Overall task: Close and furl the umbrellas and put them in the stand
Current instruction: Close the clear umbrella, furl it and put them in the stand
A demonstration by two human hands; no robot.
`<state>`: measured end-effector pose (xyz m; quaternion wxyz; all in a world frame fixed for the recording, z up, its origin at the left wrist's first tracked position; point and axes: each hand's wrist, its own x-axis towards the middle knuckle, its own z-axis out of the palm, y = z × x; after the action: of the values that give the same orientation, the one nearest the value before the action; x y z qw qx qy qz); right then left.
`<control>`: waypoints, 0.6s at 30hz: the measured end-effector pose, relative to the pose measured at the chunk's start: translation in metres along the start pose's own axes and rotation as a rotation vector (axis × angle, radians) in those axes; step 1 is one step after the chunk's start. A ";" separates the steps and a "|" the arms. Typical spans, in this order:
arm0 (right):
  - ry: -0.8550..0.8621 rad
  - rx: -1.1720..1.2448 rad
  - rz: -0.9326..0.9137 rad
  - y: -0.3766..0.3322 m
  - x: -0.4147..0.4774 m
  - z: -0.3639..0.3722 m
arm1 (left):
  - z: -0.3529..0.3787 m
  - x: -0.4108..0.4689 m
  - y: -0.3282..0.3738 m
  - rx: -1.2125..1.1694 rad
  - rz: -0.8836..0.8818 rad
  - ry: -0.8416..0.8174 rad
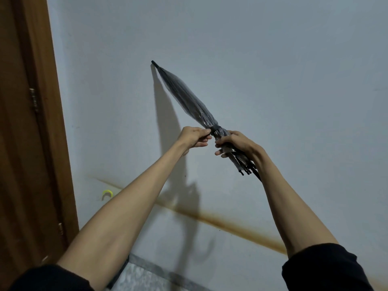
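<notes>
The shaft and handle of the furled clear grey plastic umbrella [189, 97] pass behind the right forearm and are hidden. Only the black rib ends [244, 170] poke out below the right hand [237, 143]. The umbrella is held in the air before a pale wall [283, 70], slanting with its black tip [154, 63] up and to the left. The right hand's fingers are curled tight round the bunched lower canopy. The left hand [194, 136], fingers curled, pinches the dark band [215, 129] wrapped round the canopy; just how the fingertips meet it is hard to make out. A brown wooden door [25, 122] is cut off at the left edge.
</notes>
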<state>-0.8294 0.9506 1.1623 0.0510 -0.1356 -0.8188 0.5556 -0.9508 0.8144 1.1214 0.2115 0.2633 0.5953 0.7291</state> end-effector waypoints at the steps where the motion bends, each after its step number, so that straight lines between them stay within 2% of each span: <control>1: -0.034 0.014 0.013 0.001 0.000 -0.001 | 0.002 -0.001 -0.002 -0.026 0.011 0.005; 6: -0.141 0.277 0.100 0.007 -0.002 -0.004 | 0.008 -0.004 -0.007 -0.147 0.016 0.050; 9: -0.115 0.278 0.079 0.016 0.001 -0.005 | 0.009 -0.007 -0.010 -0.112 -0.017 0.010; 12: -0.037 0.096 0.054 0.018 0.005 -0.003 | 0.011 -0.006 -0.013 0.026 -0.019 -0.016; 14: 0.020 -0.043 0.054 0.016 0.007 -0.002 | 0.012 -0.004 -0.013 0.026 -0.048 -0.019; 18: -0.036 -0.245 0.083 0.010 0.006 0.000 | 0.019 -0.002 -0.009 0.060 -0.053 -0.012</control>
<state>-0.8332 0.9561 1.1526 -0.0037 -0.1643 -0.8749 0.4555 -0.9369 0.8297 1.1148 0.2266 0.2579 0.6225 0.7033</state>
